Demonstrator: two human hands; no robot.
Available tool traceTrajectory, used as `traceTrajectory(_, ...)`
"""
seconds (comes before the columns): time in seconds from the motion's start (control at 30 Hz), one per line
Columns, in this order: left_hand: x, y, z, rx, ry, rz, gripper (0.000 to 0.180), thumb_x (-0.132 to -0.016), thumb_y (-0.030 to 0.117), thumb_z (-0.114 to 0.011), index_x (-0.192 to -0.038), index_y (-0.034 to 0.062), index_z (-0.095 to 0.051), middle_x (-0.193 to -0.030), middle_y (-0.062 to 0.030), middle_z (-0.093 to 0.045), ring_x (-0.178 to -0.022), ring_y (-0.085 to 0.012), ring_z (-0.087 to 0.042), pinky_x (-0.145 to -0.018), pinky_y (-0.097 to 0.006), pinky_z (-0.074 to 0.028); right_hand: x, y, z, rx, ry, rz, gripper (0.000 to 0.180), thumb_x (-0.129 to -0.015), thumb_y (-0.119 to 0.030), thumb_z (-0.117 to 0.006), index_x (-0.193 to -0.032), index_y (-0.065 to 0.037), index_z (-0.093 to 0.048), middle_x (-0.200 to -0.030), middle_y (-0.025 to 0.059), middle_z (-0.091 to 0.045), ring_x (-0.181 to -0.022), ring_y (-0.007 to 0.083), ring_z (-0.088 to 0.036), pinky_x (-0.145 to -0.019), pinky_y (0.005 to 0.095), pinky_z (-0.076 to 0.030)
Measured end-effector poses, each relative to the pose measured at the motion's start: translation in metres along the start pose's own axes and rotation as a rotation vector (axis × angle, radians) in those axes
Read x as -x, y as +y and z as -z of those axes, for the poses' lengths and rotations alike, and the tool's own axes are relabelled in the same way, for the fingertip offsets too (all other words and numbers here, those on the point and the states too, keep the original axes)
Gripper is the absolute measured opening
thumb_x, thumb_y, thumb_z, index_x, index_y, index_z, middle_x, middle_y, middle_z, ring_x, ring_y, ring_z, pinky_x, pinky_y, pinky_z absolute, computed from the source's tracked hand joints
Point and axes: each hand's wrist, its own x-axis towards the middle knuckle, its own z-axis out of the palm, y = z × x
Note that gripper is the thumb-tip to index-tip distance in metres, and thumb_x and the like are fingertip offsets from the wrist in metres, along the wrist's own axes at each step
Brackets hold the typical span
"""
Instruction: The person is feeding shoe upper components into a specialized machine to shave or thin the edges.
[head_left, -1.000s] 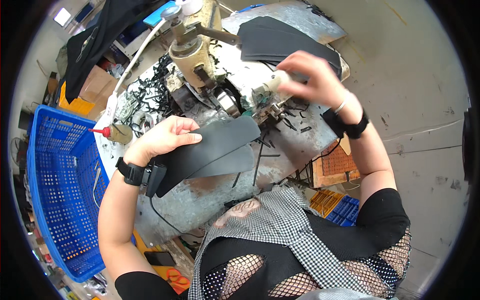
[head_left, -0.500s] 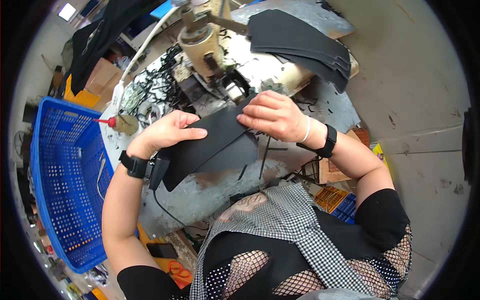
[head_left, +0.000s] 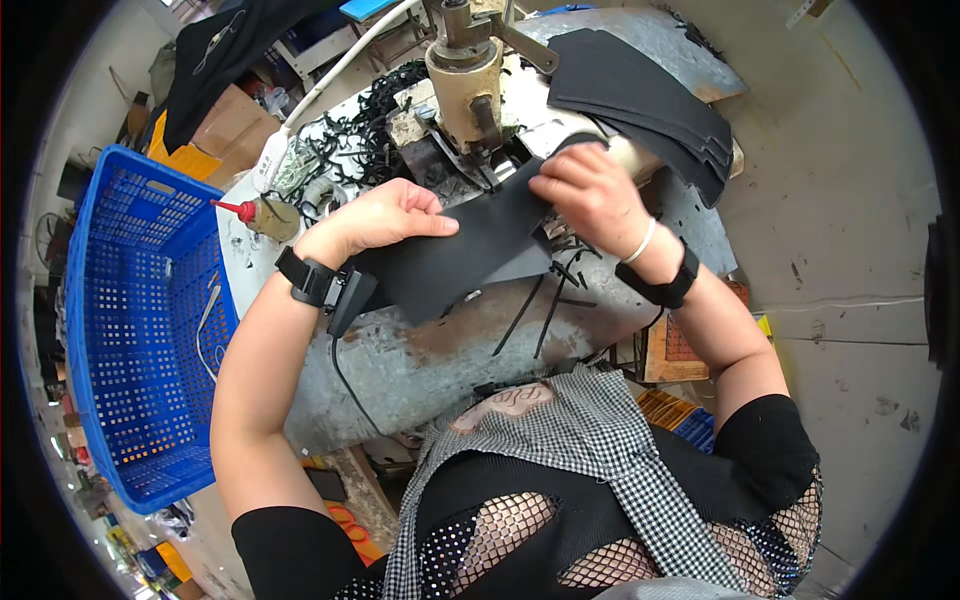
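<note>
Blue crate [head_left: 130, 330] at left (oil bottle [head_left: 262, 215] beside it)

The machine head [head_left: 470, 90] and stacked black pieces [head_left: 650, 100] block beyond; the bench front [head_left: 450, 350] lies open.
</note>
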Motion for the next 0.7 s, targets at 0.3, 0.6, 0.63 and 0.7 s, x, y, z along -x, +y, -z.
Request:
traceTrajectory(0.3, 0.011, -0.006, 0.004, 0.114, -0.121, -0.047, 0.014, -0.088, 0.012, -0.065, -0.095, 0.0020, -0.059, -0.080, 0.0024, -0.065, -0.071, -0.0030, -0.058, -0.066, -0.019, -0.047, 0.003, 0.113, 0.115, -0.363, -0.350, -0.632, 0.023, -0.077, -0.008, -0.067, -0.098, 0.000, -0.064, -0.084, 0.0121, -0.066, -0.080, 0.0295, -0.062, -0.081, 0.0368, -0.048)
traceTrajectory(0.6, -0.001, -0.008, 0.009, -0.053, 0.045, -0.049, 0.016, -0.085, 0.014, -0.069, -0.090, 0.0013, -0.062, -0.078, 0.0017, -0.064, -0.070, -0.0026, -0.055, -0.063, -0.018, -0.044, 0.015, 0.083, 0.073, -0.192, -0.028, -0.257, 0.045, -0.070, -0.025, -0.079, -0.107, -0.004, -0.063, -0.101, 0.0120, -0.063, -0.093, 0.0294, -0.059, -0.083, 0.0375, -0.048)
traceTrajectory(0.63, -0.005, -0.010, 0.009, -0.035, 0.065, -0.048, 0.016, -0.084, 0.014, -0.070, -0.090, 0.0012, -0.061, -0.078, 0.0014, -0.064, -0.070, -0.0030, -0.056, -0.063, -0.018, -0.043, 0.008, 0.053, 0.063, -0.261, -0.111, -0.223, 0.055, -0.067, -0.028, -0.081, -0.112, -0.005, -0.061, -0.109, 0.0139, -0.060, -0.100, 0.0309, -0.056, -0.088, 0.0389, -0.046)
traceTrajectory(0.7, -0.017, 0.000, 0.005, -0.010, 0.086, -0.064, 0.019, -0.082, 0.014, -0.071, -0.090, 0.0011, -0.061, -0.077, 0.0013, -0.063, -0.069, -0.0039, -0.055, -0.062, -0.018, -0.043, 0.013, 0.016, 0.040, -0.205, -0.254, -0.093, 0.069, -0.059, -0.029, -0.084, -0.119, -0.009, -0.057, -0.123, 0.0139, -0.052, -0.108, 0.0317, -0.052, -0.095, 0.0417, -0.041)
